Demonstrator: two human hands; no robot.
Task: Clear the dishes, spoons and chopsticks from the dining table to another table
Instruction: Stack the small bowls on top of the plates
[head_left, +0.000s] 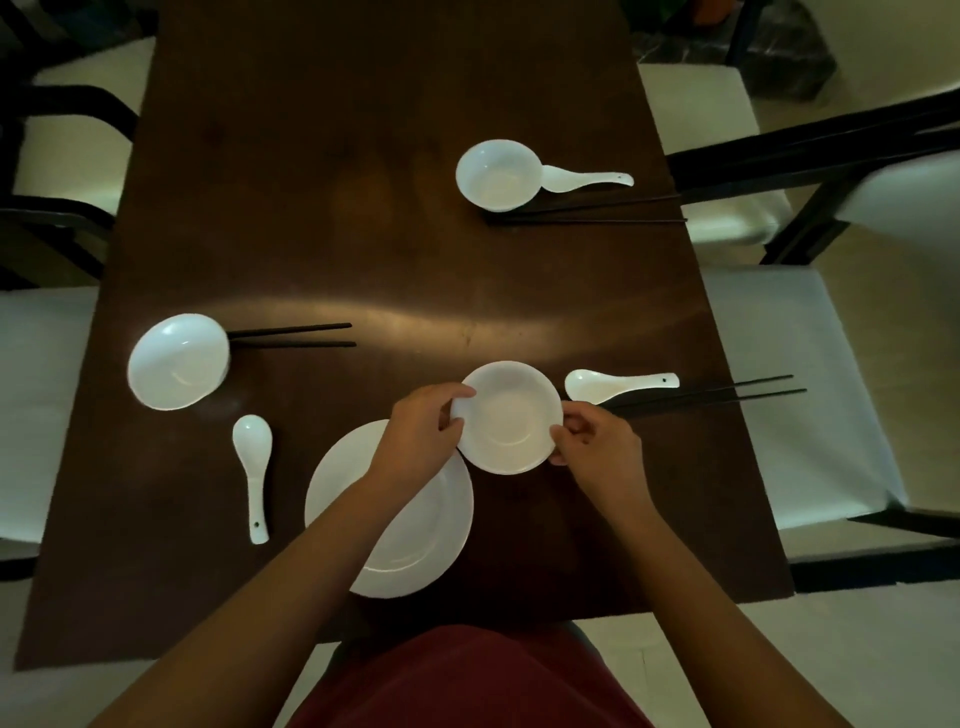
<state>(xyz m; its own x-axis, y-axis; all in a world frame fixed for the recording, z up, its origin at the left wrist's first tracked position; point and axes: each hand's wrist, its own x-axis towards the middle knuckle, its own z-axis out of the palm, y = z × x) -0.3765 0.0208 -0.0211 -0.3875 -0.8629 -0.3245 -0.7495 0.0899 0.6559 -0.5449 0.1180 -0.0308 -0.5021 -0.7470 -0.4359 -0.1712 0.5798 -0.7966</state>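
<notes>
A small white bowl (506, 418) sits near the middle of the dark wooden dining table (363, 208). My left hand (421, 431) grips its left rim and my right hand (597, 447) grips its right rim. Under my left forearm lies a large white plate (415, 551). A white spoon (618, 385) and black chopsticks (727, 396) lie right of the held bowl. Another white bowl (179, 361) with chopsticks (296, 335) sits at the left, a spoon (254, 473) below it. At the far right stand a third bowl (497, 175), a spoon (587, 180) and chopsticks (597, 214).
Chairs with white cushions stand along both sides: one at the right (800, 395), one at the far right (696, 114), and others at the left (41, 410). The right chopsticks overhang the table edge. My red clothing (467, 680) is at the near edge.
</notes>
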